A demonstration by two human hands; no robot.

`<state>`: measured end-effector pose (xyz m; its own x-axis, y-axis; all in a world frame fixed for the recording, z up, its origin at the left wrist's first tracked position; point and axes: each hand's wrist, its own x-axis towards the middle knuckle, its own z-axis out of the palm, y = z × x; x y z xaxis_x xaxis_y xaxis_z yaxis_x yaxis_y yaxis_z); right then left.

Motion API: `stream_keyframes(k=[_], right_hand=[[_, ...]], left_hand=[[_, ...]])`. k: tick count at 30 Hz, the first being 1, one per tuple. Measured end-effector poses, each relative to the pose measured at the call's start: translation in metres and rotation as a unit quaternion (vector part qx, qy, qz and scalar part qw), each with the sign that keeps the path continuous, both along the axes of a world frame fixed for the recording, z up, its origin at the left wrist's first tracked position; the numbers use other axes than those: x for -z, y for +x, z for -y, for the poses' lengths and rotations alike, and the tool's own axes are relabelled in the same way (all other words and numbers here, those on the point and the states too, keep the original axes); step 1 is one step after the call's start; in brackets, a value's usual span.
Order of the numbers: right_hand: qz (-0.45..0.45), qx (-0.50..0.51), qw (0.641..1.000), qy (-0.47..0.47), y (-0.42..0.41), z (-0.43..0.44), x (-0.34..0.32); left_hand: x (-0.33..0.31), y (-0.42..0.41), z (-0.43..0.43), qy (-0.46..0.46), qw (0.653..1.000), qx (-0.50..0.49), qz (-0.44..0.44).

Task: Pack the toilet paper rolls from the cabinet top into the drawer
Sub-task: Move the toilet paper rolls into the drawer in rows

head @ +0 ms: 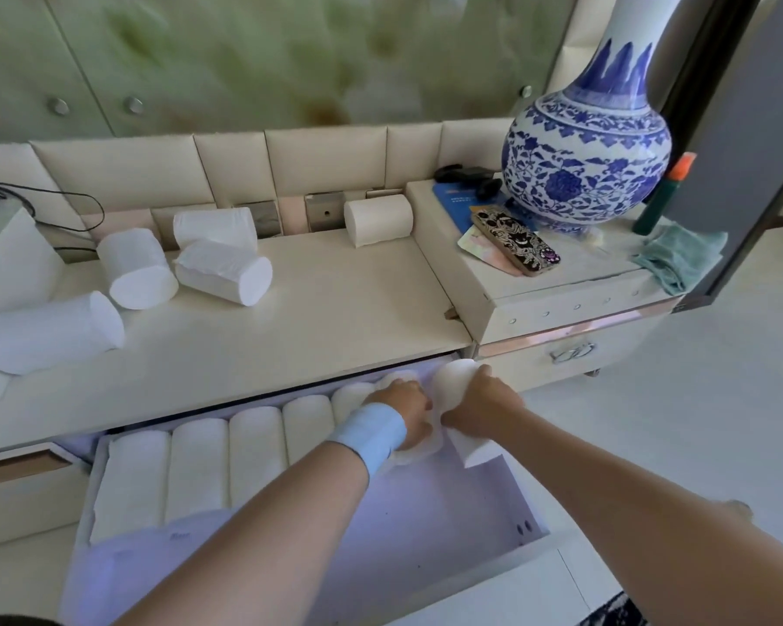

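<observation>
Both hands are down at the back right corner of the open drawer, around 1 o'clock from the drawer's middle. The right hand has its fingers wrapped around a toilet paper roll, held tipped so its long axis runs roughly front to back with one flat end pointing up toward 12 o'clock. The left hand (light blue wristband on it) is curled down onto the roll next to it, though I can't tell how tight the grip is. Inside the drawer there's a packed row of rolls lying side by side, long axes pointing front to back. On the cabinet top five loose rolls are lying on their sides, pointing every which way, mostly off at 10 o'clock. A blue and white vase and a phone sit at 2 o'clock.
</observation>
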<state>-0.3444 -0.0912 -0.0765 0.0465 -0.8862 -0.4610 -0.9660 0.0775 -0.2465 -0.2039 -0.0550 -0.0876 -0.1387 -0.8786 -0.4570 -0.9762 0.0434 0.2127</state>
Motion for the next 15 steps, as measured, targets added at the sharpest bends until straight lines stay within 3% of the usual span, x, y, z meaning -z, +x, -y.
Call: stream_keyframes(k=[6, 11, 15], right_hand=[[-0.016, -0.025, 0.994, -0.101, 0.016, 0.003, 0.037], [-0.058, -0.058, 0.992, -0.099, 0.02, 0.016, 0.047], [-0.035, -0.076, 0.989, -0.123, 0.019, 0.018, 0.047]], left_hand=[[0.032, 0.008, 0.001, -0.073, 0.995, 0.062, 0.034], [0.041, 0.018, 0.005, -0.09, 0.994, 0.063, 0.03], [0.041, 0.019, 0.001, -0.103, 0.994, 0.046, 0.006]])
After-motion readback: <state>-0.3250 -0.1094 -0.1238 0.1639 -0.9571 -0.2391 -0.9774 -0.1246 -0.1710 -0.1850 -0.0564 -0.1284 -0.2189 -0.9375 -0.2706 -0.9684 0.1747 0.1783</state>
